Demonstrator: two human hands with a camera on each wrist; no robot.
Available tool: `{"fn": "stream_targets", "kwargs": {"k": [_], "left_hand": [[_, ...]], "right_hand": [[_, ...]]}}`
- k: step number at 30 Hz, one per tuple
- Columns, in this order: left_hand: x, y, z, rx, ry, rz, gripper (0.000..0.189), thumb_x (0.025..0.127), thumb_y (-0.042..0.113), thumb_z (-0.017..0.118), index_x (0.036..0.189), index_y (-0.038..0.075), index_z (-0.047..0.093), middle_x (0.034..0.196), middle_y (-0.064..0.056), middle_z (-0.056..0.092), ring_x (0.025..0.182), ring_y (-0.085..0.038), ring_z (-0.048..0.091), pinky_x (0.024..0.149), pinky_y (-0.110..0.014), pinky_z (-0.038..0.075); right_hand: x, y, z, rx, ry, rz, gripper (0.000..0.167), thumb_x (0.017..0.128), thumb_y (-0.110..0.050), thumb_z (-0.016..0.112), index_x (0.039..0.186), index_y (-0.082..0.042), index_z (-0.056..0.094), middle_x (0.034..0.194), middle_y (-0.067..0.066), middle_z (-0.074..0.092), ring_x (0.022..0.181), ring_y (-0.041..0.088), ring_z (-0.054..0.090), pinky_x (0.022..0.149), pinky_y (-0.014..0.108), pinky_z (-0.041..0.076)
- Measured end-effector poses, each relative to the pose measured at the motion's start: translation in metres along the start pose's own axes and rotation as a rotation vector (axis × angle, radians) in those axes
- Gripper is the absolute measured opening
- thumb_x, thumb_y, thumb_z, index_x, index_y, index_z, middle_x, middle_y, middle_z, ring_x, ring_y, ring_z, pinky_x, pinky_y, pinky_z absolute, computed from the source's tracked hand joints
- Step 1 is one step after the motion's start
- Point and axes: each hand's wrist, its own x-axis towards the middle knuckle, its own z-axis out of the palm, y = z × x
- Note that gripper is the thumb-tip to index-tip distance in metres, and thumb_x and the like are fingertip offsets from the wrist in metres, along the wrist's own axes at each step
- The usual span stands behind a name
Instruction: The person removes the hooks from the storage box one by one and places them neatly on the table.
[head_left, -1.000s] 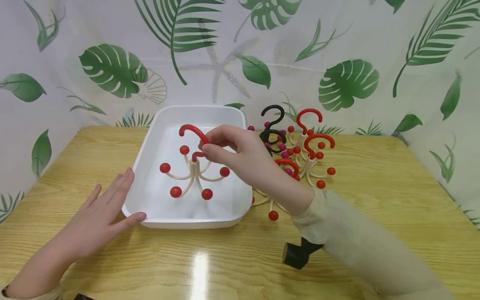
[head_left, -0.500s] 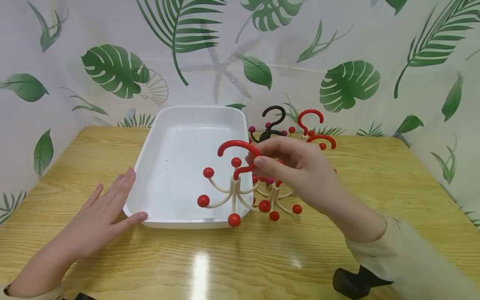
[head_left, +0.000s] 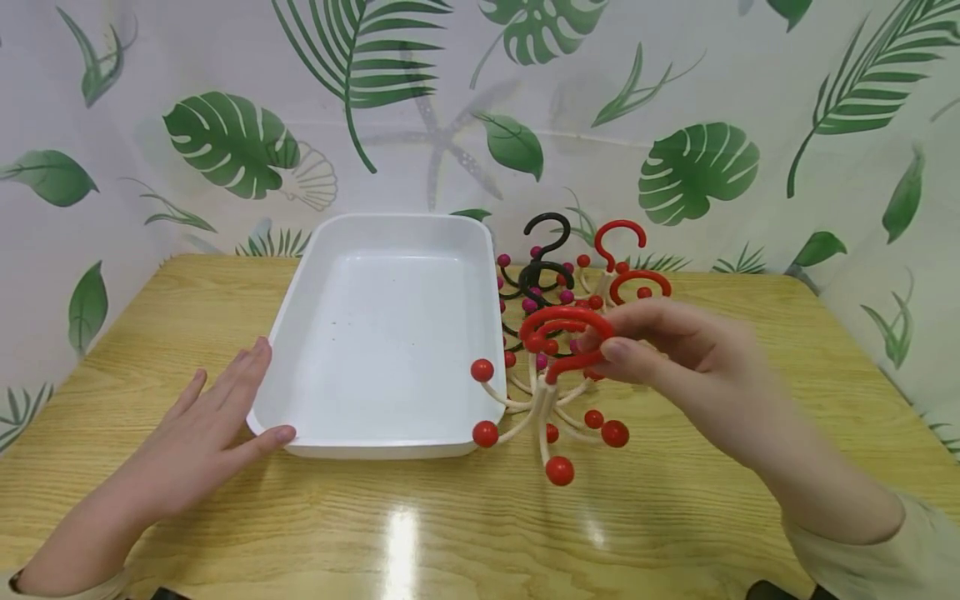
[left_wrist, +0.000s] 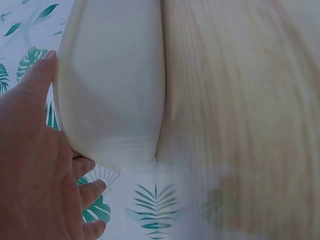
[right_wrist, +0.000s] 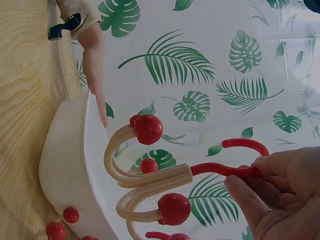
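My right hand (head_left: 697, 392) pinches the red hook of a multi-arm hook hanger (head_left: 543, 404) between thumb and fingers. The hanger has curved cream arms tipped with red balls. It stands upright at the near right corner of the white tray (head_left: 375, 358), overlapping its rim in the head view. In the right wrist view the cream stem (right_wrist: 165, 176) and the gripped hook show close up. My left hand (head_left: 198, 442), fingers straight, rests against the tray's near left corner; the left wrist view shows those fingers (left_wrist: 37, 77) along the tray wall.
Behind the held hanger stand more hangers: black ones (head_left: 551, 237) with magenta balls and red-hooked ones (head_left: 621, 229). They crowd the tray's right side and partly hide one another. The wooden table (head_left: 465, 533) ends at a leaf-print cloth (head_left: 450, 100).
My right hand has carried the red-hooked hanger from above the tray rightward and towards me, to beside the tray's near right corner. My left hand has stayed in place.
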Motion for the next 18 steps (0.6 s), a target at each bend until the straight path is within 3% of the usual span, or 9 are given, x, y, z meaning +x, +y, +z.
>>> {"fn": "stream_targets", "kwargs": {"k": [16, 18], "left_hand": [[0.0, 0.001, -0.001, -0.008, -0.009, -0.003, 0.089, 0.096, 0.049, 0.051, 0.153, 0.014, -0.008, 0.159, -0.002, -0.004, 0.145, -0.024, -0.002, 0.112, -0.051, -0.011], [0.0, 0.001, -0.001, -0.008, -0.01, -0.005, 0.089, 0.096, 0.049, 0.051, 0.153, 0.014, -0.008, 0.159, -0.002, -0.004, 0.145, -0.025, -0.001, 0.112, -0.051, -0.011]], "right_hand": [[-0.024, 0.011, -0.049, -0.007, 0.088, -0.054, 0.024, 0.088, 0.018, 0.053, 0.11, 0.011, 0.059, 0.104, 0.013, 0.067, 0.09, 0.018, 0.068, 0.074, 0.027, 0.055], [-0.025, 0.013, -0.052, -0.057, 0.111, -0.042, 0.023, 0.088, 0.017, 0.054, 0.11, 0.01, 0.06, 0.103, 0.012, 0.068, 0.089, 0.017, 0.068, 0.074, 0.026, 0.055]]}}
